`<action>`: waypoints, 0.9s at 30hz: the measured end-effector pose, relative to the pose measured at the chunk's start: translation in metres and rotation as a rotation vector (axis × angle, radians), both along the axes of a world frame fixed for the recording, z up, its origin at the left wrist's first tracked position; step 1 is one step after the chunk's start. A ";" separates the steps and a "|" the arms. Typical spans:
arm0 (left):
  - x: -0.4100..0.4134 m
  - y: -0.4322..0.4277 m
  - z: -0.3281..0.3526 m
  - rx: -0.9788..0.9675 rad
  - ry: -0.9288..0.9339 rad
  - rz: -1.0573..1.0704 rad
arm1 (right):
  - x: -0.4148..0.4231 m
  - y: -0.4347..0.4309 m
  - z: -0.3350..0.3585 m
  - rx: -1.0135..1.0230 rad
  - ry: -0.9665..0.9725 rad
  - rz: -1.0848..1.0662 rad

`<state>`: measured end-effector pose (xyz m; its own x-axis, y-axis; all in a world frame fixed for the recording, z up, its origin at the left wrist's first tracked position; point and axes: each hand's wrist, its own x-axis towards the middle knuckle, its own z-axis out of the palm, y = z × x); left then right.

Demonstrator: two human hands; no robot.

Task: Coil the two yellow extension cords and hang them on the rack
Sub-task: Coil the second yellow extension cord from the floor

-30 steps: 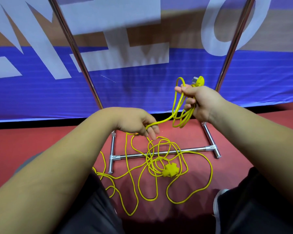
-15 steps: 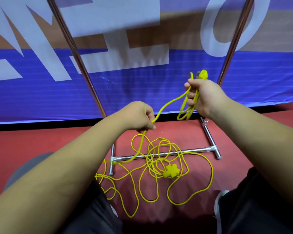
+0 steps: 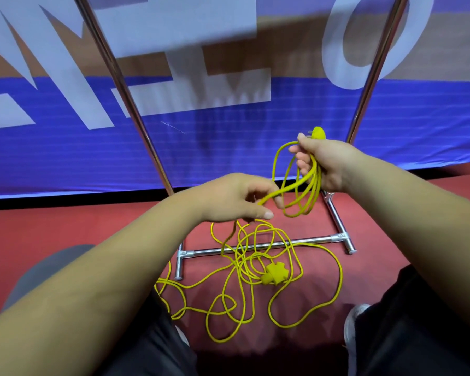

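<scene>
Cord-coiling under way: a person faces a metal rack (image 3: 310,241), both bare arms stretched out above its base bar. The right hand (image 3: 326,164) is closed around several hanging loops of yellow cord (image 3: 307,196), gripping them just left of the rack's right post (image 3: 372,71), and a yellow plug (image 3: 318,132) pokes up above the knuckles. The left hand (image 3: 236,198), lower and between the rack's two posts, has its fingers curled round a single strand that runs up to the loops (the thumb juts out straight beneath it). The remaining cord lies in a loose tangle (image 3: 337,280) on the red floor (image 3: 65,226), draped across the rack's base bar and spreading toward the person; whether this is one cord or two cannot be told. A yellow socket block (image 3: 274,272) sits in the tangle, just on the near side of the bar. Behind the rack stretches a blue banner (image 3: 228,137) with large pale letters. The toe of a white shoe (image 3: 350,318) shows on the near side of the rack's right foot.
</scene>
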<state>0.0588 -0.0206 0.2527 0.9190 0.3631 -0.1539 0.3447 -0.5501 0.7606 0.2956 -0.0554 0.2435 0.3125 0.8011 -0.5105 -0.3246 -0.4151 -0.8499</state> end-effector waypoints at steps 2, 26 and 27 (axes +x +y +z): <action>0.002 -0.003 -0.010 -0.015 0.096 -0.102 | -0.003 -0.001 0.001 0.005 -0.022 0.020; 0.009 0.020 -0.043 -0.088 0.003 0.620 | -0.013 -0.004 0.007 0.015 0.157 0.107; 0.009 0.021 -0.043 -0.058 0.017 0.607 | -0.013 -0.004 0.006 0.017 0.155 0.093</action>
<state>0.0676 0.0002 0.2102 0.5478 0.8119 -0.2019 0.5958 -0.2092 0.7754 0.2828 -0.0592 0.2499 0.1554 0.8320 -0.5326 -0.4130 -0.4351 -0.8001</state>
